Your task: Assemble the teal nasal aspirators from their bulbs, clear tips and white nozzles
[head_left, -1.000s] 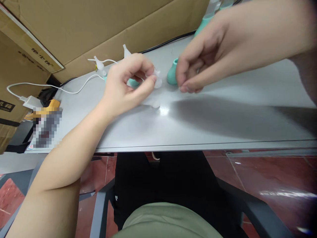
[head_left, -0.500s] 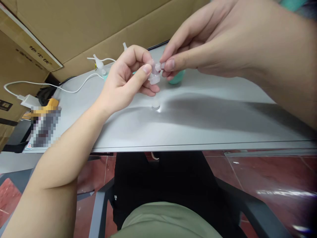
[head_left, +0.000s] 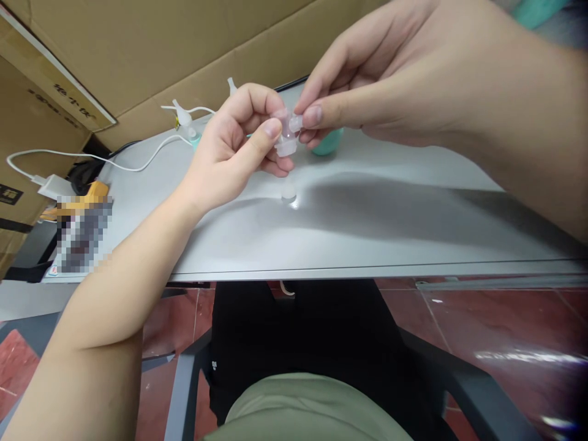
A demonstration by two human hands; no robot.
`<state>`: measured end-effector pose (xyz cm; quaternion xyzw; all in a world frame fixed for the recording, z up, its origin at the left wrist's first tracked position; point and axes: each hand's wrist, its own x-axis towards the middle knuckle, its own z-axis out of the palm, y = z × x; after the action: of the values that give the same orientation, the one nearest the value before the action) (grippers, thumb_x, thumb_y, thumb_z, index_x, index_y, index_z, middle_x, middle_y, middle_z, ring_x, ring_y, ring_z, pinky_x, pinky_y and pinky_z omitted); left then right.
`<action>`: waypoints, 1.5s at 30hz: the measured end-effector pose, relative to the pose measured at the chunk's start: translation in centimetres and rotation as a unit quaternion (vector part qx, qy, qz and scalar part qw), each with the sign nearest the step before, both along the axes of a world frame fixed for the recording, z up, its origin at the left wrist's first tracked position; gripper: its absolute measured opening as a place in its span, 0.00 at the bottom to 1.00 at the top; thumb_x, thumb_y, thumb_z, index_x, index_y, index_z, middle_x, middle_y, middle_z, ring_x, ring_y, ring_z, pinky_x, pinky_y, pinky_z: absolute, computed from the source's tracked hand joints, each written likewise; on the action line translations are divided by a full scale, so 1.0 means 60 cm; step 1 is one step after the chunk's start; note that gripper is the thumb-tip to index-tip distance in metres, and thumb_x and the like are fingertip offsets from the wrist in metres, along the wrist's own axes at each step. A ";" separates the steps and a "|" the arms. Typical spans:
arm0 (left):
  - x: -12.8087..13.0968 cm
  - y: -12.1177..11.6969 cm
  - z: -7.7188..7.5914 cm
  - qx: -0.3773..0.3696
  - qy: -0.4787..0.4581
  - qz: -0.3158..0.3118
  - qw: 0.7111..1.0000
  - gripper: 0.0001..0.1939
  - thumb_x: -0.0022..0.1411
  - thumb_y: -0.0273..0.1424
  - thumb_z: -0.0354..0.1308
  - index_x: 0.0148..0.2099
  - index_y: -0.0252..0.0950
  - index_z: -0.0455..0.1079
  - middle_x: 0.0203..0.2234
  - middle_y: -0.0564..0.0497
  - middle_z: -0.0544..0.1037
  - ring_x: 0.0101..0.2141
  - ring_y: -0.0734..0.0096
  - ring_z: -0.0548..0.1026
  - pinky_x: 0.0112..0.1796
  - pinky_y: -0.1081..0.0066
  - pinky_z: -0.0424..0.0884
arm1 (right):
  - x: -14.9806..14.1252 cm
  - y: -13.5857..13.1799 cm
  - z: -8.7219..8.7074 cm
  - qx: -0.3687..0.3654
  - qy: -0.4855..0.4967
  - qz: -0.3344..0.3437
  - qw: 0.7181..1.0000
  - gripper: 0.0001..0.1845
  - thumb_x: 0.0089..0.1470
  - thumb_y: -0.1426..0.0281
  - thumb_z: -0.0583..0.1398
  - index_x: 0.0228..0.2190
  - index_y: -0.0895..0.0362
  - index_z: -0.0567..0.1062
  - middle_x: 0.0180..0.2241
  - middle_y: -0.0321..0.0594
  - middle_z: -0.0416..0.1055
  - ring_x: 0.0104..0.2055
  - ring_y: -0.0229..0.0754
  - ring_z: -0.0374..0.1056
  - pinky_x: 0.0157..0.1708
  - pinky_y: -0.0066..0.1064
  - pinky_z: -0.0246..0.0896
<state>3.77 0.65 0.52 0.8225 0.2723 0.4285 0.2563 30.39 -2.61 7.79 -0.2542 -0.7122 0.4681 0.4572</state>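
Surface: a grey tabletop is backed by cardboard, with a red tiled floor in view below.
Left grip: a translucent plastic chamber is pinched between thumb and fingers of the left hand, held up above the table with its flanged end toward the table's near edge.
Right grip: a small clear connector is pinched between thumb and forefinger of the right hand, at the right side of the chamber.
Contact: the connector appears to be set against the chamber's side; whether it is seated cannot be told.
Handling: the connector is probably best kept square to the chamber's side, with force applied along its axis. The chamber should be steadied near the joint but not squeezed hard, as thin plastic may flex or slip.
Near side: a small white cap is seen on the table, nearer the body than the chamber.
Right and beyond: a teal bulb-shaped base is partly hidden by the right fingers.
Far left of the chamber: a white-nozzled teal bottle, a white cable and a yellow power strip are seen.
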 end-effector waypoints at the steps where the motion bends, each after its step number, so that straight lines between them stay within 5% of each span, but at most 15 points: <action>1: -0.001 -0.007 0.004 0.000 0.008 0.011 1.000 0.36 0.87 0.75 0.58 0.65 0.48 0.74 0.48 0.50 0.88 0.39 0.62 0.93 0.36 0.60 0.91 | -0.001 0.001 -0.001 0.002 -0.002 -0.001 1.000 0.20 0.67 0.92 0.77 0.31 0.57 0.92 0.27 0.32 0.85 0.28 0.31 0.82 0.30 0.15 0.79; 7: 0.001 -0.027 0.015 -0.004 0.011 0.031 0.999 0.27 0.93 0.64 0.58 0.63 0.46 0.75 0.47 0.51 0.88 0.40 0.64 0.94 0.38 0.63 0.92 | 0.003 0.012 -0.011 0.008 -0.001 0.027 1.000 0.18 0.67 0.86 0.79 0.31 0.54 0.91 0.30 0.32 0.86 0.30 0.31 0.83 0.33 0.16 0.81; 12: 0.003 -0.025 0.012 -0.006 0.012 0.043 0.999 0.25 0.94 0.62 0.60 0.63 0.45 0.75 0.48 0.49 0.88 0.42 0.63 0.95 0.38 0.65 0.93 | 0.015 0.021 -0.018 0.013 -0.037 0.038 0.999 0.11 0.64 0.64 0.86 0.34 0.47 0.91 0.34 0.36 0.87 0.37 0.34 0.85 0.36 0.20 0.80; 17: -0.002 -0.029 0.015 0.005 0.037 0.036 0.999 0.26 0.92 0.64 0.60 0.64 0.48 0.75 0.48 0.50 0.89 0.44 0.62 0.95 0.39 0.65 0.93 | 0.016 0.027 -0.021 0.027 -0.063 0.035 0.997 0.22 0.52 0.46 0.89 0.33 0.45 0.90 0.35 0.38 0.87 0.38 0.36 0.84 0.36 0.25 0.81; 24: -0.010 -0.030 0.016 0.021 0.045 0.025 0.998 0.30 0.91 0.67 0.60 0.65 0.47 0.77 0.46 0.50 0.88 0.44 0.60 0.97 0.39 0.64 0.95 | 0.018 0.027 -0.025 0.028 -0.057 0.064 0.996 0.15 0.60 0.58 0.87 0.36 0.48 0.91 0.35 0.35 0.87 0.38 0.34 0.84 0.36 0.22 0.79; 30: -0.004 -0.034 0.011 0.013 0.026 0.021 0.999 0.34 0.90 0.73 0.55 0.66 0.49 0.75 0.47 0.51 0.88 0.44 0.59 0.97 0.38 0.63 0.94 | -0.001 0.028 -0.035 -0.002 0.002 0.066 0.998 0.23 0.47 0.54 0.92 0.32 0.46 0.89 0.31 0.33 0.84 0.33 0.36 0.81 0.36 0.25 0.82; 36: -0.004 -0.021 0.012 0.013 0.028 0.056 0.998 0.31 0.92 0.69 0.54 0.66 0.49 0.73 0.45 0.51 0.87 0.48 0.56 0.98 0.41 0.61 0.95 | -0.002 0.026 -0.037 -0.041 0.039 0.082 0.995 0.29 0.47 0.52 0.93 0.36 0.50 0.86 0.35 0.32 0.85 0.36 0.35 0.84 0.40 0.27 0.87; 40: -0.011 -0.005 0.010 0.012 0.009 0.070 0.997 0.33 0.88 0.73 0.59 0.64 0.49 0.74 0.50 0.50 0.89 0.46 0.59 0.98 0.40 0.63 0.96 | 0.002 0.034 -0.039 0.010 0.029 0.074 0.997 0.31 0.53 0.47 0.92 0.41 0.52 0.87 0.39 0.33 0.88 0.37 0.35 0.85 0.38 0.25 0.87; 42: -0.012 -0.002 0.009 0.013 0.009 0.072 0.997 0.37 0.84 0.77 0.60 0.63 0.50 0.75 0.51 0.50 0.88 0.44 0.60 0.98 0.38 0.64 0.95 | -0.001 0.036 -0.042 0.054 0.021 0.071 0.996 0.31 0.54 0.52 0.93 0.44 0.54 0.87 0.38 0.34 0.88 0.36 0.35 0.85 0.34 0.23 0.84; 45: -0.007 -0.005 0.010 0.044 0.000 0.058 0.997 0.43 0.80 0.83 0.56 0.60 0.49 0.77 0.50 0.51 0.86 0.40 0.63 0.96 0.33 0.67 0.91 | -0.011 0.029 -0.044 0.075 0.020 0.047 0.996 0.27 0.55 0.72 0.92 0.44 0.58 0.84 0.37 0.36 0.88 0.37 0.37 0.88 0.34 0.22 0.83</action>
<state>3.36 0.35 1.10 0.8159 0.3001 0.4544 0.1944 29.75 -0.86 5.14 -0.1759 -0.7473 0.4394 0.4664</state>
